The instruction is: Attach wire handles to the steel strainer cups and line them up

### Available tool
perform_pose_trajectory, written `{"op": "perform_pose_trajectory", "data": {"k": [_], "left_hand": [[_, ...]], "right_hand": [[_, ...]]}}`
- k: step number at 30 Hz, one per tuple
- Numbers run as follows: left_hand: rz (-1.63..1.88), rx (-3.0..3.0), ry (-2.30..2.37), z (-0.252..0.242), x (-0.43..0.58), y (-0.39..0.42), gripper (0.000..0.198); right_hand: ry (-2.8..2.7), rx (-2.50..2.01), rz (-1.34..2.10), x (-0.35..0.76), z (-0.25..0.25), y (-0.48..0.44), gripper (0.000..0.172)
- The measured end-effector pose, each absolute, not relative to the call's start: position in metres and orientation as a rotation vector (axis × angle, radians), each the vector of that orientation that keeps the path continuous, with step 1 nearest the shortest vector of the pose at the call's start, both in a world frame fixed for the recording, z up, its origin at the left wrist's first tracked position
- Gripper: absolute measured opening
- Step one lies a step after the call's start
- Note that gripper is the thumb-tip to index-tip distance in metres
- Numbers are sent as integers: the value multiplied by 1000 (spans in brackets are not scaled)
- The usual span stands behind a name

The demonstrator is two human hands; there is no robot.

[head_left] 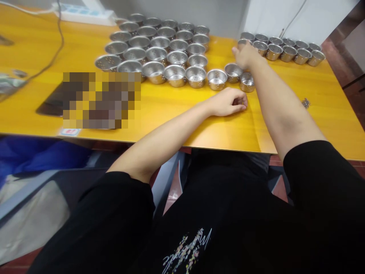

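Observation:
My right hand reaches to the left end of the right-hand group of cups. Its thumb and fingers are around the rim of a small perforated metal cup, partly hidden by the hand. My left hand rests on the table with fingers loosely curled, thumb apart from them, and nothing visible inside. Just beyond it stand three loose metal cups: one at the front, another behind, and a third to the left. All stand upright with open tops.
Several rows of similar cups fill the table's back middle; two more rows stand at right. A small shiny object lies near my right forearm. At left are a dark flat device, a pixelated patch, a cable and a power strip.

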State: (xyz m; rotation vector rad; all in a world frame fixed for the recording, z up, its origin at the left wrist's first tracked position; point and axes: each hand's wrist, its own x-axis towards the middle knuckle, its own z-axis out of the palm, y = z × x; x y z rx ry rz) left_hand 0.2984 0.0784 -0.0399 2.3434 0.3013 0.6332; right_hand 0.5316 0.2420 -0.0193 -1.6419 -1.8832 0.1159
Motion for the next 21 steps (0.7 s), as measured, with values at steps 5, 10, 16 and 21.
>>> {"op": "perform_pose_trajectory", "data": {"k": [5,10,16,21], "left_hand": [[618,2351,316,-41,299,77,15],[624,2350,303,-40,299,77,13],[619,2346,304,-40,300,76,10],[613,2342,311,-38,299,75,12]], "right_hand": [[-1674,-2013,264,505,5,229,52],[-1624,-2157,260,495,20,211,73],[-1612,-2266,211,490,27,203,91],[-1733,-2268,219,494,33,194,90]]}}
